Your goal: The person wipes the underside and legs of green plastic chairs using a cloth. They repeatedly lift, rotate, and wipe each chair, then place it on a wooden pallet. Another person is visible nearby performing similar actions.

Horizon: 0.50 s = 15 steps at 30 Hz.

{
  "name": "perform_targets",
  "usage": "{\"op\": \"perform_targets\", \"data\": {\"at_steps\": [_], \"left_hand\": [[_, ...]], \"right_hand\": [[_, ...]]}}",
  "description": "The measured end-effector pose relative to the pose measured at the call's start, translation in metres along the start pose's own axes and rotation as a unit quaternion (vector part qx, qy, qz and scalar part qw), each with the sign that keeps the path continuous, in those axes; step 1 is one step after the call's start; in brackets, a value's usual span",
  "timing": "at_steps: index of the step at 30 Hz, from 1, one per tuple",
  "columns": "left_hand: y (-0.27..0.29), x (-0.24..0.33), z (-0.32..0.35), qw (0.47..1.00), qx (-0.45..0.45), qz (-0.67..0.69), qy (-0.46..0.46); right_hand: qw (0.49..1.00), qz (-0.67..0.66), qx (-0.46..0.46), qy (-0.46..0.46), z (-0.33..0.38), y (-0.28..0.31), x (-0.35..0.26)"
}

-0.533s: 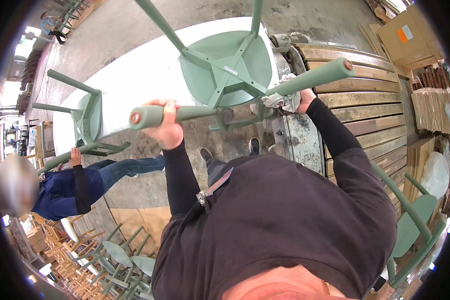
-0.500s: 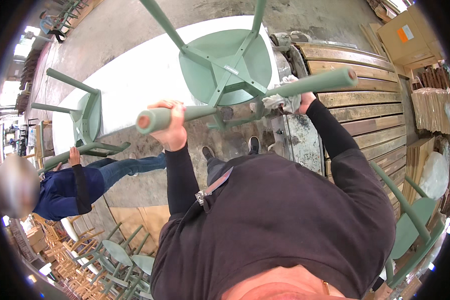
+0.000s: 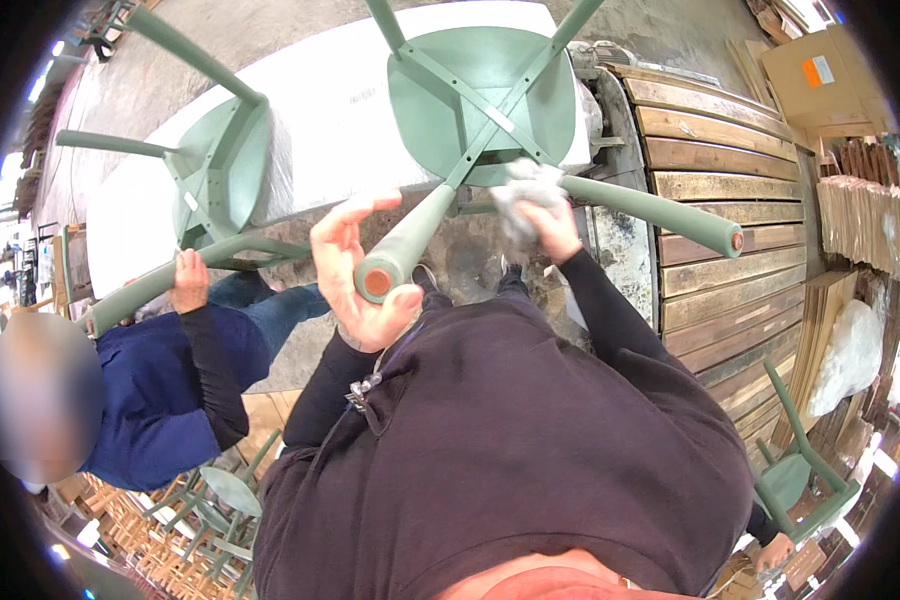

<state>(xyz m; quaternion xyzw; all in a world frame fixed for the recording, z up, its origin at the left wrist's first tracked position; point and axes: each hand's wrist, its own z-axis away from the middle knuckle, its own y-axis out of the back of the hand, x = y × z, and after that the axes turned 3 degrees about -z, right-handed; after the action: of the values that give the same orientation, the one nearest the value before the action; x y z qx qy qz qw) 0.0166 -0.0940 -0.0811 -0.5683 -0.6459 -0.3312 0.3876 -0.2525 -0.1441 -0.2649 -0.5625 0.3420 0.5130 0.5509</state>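
Observation:
A sage-green chair (image 3: 485,95) lies upside down on a white table (image 3: 340,110), its legs pointing toward me. My left hand (image 3: 355,270) cups the end of the nearest leg (image 3: 405,245), palm under it and fingers spread. My right hand (image 3: 545,225) presses a crumpled grey-white cloth (image 3: 525,190) against the base of another leg (image 3: 650,210) that runs off to the right.
To my left a co-worker in a blue top holds a leg of a second upturned green chair (image 3: 220,165). Weathered wooden pallets (image 3: 730,180) lie to the right, a cardboard box (image 3: 815,80) beyond them. More green chairs (image 3: 800,470) stand at lower right and lower left.
The chair has turned so its near leg now points at me. My left hand has loosened from gripping the leg to cupping its end. My right hand with the cloth stays by the seat.

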Motion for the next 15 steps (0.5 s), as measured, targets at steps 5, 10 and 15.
{"op": "perform_targets", "data": {"at_steps": [5, 10, 15], "left_hand": [[-0.013, -0.019, -0.035, 0.981, -0.019, -0.101, -0.164], [0.027, -0.008, -0.004, 0.947, 0.053, -0.272, -0.163], [0.010, 0.004, -0.015, 0.942, 0.012, -0.323, -0.094]], "right_hand": [[0.988, 0.058, -0.126, -0.068, -0.073, -0.065, 0.021], [0.903, 0.026, -0.337, 0.264, -0.024, -0.156, -0.104], [0.875, 0.215, -0.294, 0.319, -0.084, -0.079, 0.019]]}}
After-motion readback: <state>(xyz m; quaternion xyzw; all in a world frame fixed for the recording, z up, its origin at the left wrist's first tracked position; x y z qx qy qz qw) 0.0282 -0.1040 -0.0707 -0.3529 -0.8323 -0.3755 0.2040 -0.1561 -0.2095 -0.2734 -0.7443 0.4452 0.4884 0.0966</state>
